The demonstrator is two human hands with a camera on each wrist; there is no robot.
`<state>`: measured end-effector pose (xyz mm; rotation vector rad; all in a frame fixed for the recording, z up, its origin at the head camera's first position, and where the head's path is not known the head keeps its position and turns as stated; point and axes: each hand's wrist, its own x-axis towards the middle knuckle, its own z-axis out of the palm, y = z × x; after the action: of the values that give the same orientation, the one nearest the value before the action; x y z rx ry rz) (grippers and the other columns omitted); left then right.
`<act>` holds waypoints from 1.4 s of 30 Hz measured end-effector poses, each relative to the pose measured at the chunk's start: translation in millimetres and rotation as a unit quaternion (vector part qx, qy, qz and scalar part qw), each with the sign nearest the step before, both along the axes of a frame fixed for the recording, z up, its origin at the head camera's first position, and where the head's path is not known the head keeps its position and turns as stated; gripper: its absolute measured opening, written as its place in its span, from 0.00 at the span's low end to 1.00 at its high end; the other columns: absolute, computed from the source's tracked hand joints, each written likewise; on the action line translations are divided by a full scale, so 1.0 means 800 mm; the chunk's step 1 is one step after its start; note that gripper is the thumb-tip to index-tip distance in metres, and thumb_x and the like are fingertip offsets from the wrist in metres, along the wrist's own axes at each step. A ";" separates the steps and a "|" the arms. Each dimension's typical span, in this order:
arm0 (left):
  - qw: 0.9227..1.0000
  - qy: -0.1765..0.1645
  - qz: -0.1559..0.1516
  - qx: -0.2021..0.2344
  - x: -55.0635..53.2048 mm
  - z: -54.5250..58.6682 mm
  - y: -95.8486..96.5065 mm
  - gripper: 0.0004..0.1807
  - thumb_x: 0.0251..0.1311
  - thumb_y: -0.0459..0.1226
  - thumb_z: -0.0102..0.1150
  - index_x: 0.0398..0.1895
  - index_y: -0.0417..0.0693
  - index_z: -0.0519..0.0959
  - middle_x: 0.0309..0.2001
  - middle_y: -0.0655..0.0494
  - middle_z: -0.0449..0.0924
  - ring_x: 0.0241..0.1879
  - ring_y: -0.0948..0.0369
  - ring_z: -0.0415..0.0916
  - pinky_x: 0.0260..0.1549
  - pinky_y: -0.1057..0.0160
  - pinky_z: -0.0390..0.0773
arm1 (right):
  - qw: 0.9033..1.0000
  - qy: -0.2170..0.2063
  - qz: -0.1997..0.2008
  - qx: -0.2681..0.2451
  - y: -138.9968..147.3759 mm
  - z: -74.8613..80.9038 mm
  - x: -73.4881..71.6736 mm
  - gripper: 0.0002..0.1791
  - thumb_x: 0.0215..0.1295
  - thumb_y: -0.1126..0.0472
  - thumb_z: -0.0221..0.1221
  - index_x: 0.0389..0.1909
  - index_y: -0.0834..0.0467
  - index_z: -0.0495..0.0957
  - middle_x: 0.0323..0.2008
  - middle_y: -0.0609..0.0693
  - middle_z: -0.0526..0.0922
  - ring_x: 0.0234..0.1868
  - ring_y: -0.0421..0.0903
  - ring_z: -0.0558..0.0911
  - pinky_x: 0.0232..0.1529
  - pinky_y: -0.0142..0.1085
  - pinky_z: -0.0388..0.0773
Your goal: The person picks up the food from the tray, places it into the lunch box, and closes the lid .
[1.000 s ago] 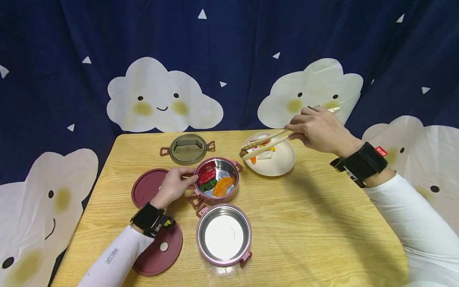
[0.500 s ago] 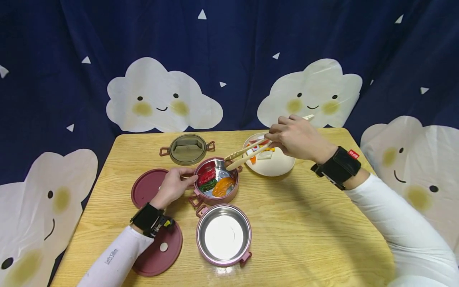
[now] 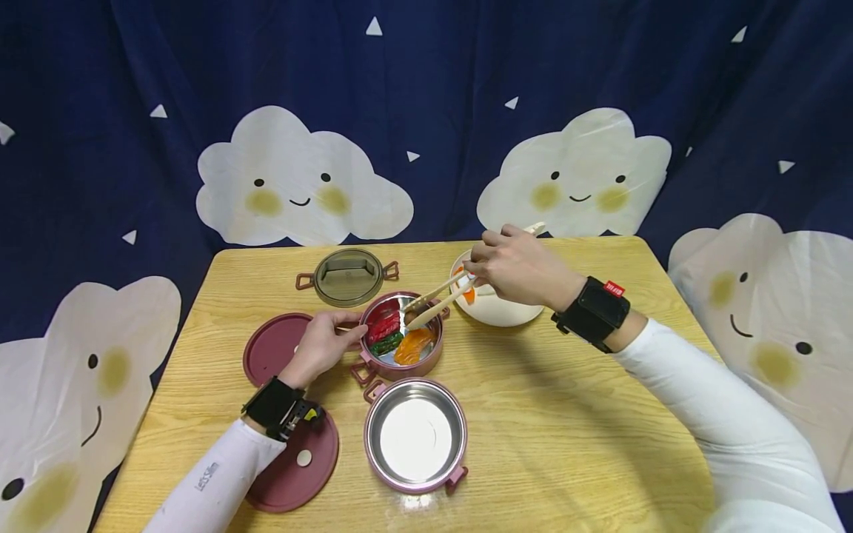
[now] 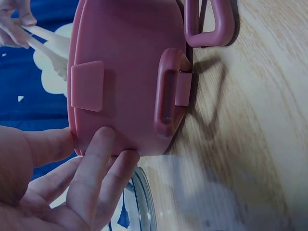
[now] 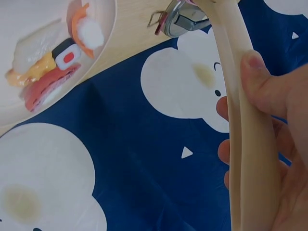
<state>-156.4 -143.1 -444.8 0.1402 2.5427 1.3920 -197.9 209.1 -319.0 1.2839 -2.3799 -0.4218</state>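
The left hand (image 3: 324, 344) rests fingers against the pot (image 3: 422, 371), toward the worktop (image 3: 546, 444)'s far edge, and the right hand (image 3: 520, 268) grips tongs (image 3: 443, 304) whose tips, if lowered carelessly, could perhaps push the orange piece (image 3: 413, 346) inside it aside.

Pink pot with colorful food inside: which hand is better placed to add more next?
Probably the right hand: it holds tongs with their tips over the pot. The left hand merely touches the pot's side.

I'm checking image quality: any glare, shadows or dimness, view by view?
Head: glare whitens the floor of the nearer pot, and a shadow crosses the table; left wrist: a thin shadow lies beside the held pot; right wrist: dimmer than the head view.
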 end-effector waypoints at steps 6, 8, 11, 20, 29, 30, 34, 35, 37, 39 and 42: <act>1.000 -0.002 0.001 0.003 0.000 0.000 -0.001 0.20 0.76 0.39 0.62 0.64 0.37 0.82 0.53 0.38 0.89 0.44 0.54 0.92 0.37 0.70 0.83 | 1.000 0.007 -0.001 0.011 -0.008 -0.008 -0.003 0.12 0.65 0.50 0.72 0.45 0.49 0.89 0.39 0.44 0.90 0.36 0.49 0.77 0.37 0.41 0.70; 1.000 -0.002 0.002 0.005 -0.001 0.000 -0.001 0.20 0.76 0.39 0.61 0.64 0.37 0.81 0.53 0.38 0.89 0.44 0.53 0.92 0.37 0.69 0.83 | 1.000 0.008 -0.003 0.013 -0.010 -0.009 -0.004 0.12 0.65 0.49 0.71 0.46 0.49 0.89 0.40 0.44 0.90 0.36 0.49 0.76 0.38 0.41 0.71; 1.000 -0.003 0.001 0.006 -0.001 0.000 -0.001 0.21 0.76 0.39 0.61 0.65 0.36 0.81 0.53 0.38 0.89 0.44 0.53 0.92 0.37 0.69 0.83 | 1.000 0.005 -0.007 0.013 -0.014 -0.010 -0.003 0.11 0.66 0.50 0.71 0.46 0.49 0.90 0.41 0.45 0.90 0.36 0.49 0.76 0.39 0.41 0.71; 1.000 -0.002 0.003 -0.001 -0.001 0.001 -0.001 0.20 0.75 0.39 0.62 0.64 0.37 0.82 0.52 0.38 0.89 0.44 0.53 0.92 0.36 0.70 0.82 | 0.999 0.000 -0.019 0.029 -0.027 -0.008 0.000 0.07 0.63 0.58 0.72 0.42 0.49 0.90 0.37 0.45 0.88 0.37 0.49 0.77 0.39 0.40 0.71; 1.000 0.002 0.000 -0.003 -0.001 0.001 -0.001 0.20 0.75 0.39 0.62 0.64 0.37 0.82 0.52 0.38 0.89 0.44 0.54 0.91 0.36 0.70 0.82 | 0.998 0.008 -0.025 0.048 -0.038 -0.002 0.003 0.08 0.62 0.53 0.73 0.40 0.47 0.90 0.35 0.44 0.87 0.38 0.48 0.79 0.38 0.39 0.71; 1.000 0.001 0.000 -0.002 -0.001 0.001 -0.001 0.20 0.75 0.39 0.62 0.64 0.37 0.82 0.53 0.38 0.89 0.44 0.54 0.92 0.37 0.70 0.82 | 0.998 0.008 -0.026 0.049 -0.038 -0.002 0.003 0.08 0.62 0.52 0.73 0.40 0.47 0.90 0.35 0.44 0.87 0.38 0.48 0.79 0.38 0.39 0.72; 1.000 -0.002 0.000 0.001 -0.001 0.001 -0.001 0.20 0.75 0.38 0.62 0.64 0.37 0.82 0.53 0.38 0.89 0.43 0.53 0.92 0.37 0.70 0.82 | 0.998 0.008 -0.027 0.049 -0.038 -0.001 0.004 0.07 0.61 0.54 0.73 0.40 0.47 0.90 0.35 0.44 0.86 0.38 0.48 0.79 0.37 0.39 0.72; 1.000 -0.002 0.000 -0.001 -0.001 0.001 -0.001 0.20 0.75 0.39 0.62 0.64 0.38 0.82 0.53 0.38 0.89 0.43 0.53 0.92 0.37 0.70 0.82 | 0.998 0.008 -0.026 0.049 -0.038 -0.001 0.004 0.07 0.61 0.54 0.73 0.40 0.48 0.90 0.35 0.44 0.86 0.37 0.48 0.79 0.37 0.39 0.72; 1.000 0.000 -0.001 -0.002 -0.001 0.000 -0.001 0.20 0.75 0.39 0.62 0.64 0.38 0.82 0.53 0.39 0.89 0.44 0.53 0.92 0.36 0.70 0.81 | 0.998 0.009 -0.026 0.048 -0.038 -0.002 0.005 0.08 0.61 0.55 0.74 0.40 0.48 0.90 0.35 0.45 0.86 0.37 0.48 0.79 0.37 0.39 0.72; 1.000 0.002 -0.001 -0.002 0.000 0.000 -0.001 0.20 0.75 0.39 0.62 0.64 0.38 0.82 0.52 0.39 0.90 0.44 0.53 0.91 0.36 0.69 0.81 | 0.999 0.008 -0.027 0.046 -0.037 -0.002 0.006 0.08 0.60 0.56 0.74 0.40 0.48 0.90 0.34 0.45 0.86 0.37 0.48 0.79 0.37 0.39 0.72; 1.000 0.003 -0.004 0.004 0.000 -0.001 -0.001 0.20 0.76 0.39 0.61 0.64 0.37 0.82 0.53 0.39 0.89 0.44 0.52 0.91 0.38 0.67 0.84 | 0.999 0.006 -0.029 0.045 -0.036 -0.001 0.007 0.09 0.60 0.55 0.74 0.41 0.49 0.89 0.34 0.45 0.86 0.36 0.48 0.78 0.38 0.40 0.72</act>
<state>-156.6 -144.2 -445.5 0.1543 2.5387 1.4004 -192.6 180.0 -320.2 1.2487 -2.4183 -0.5598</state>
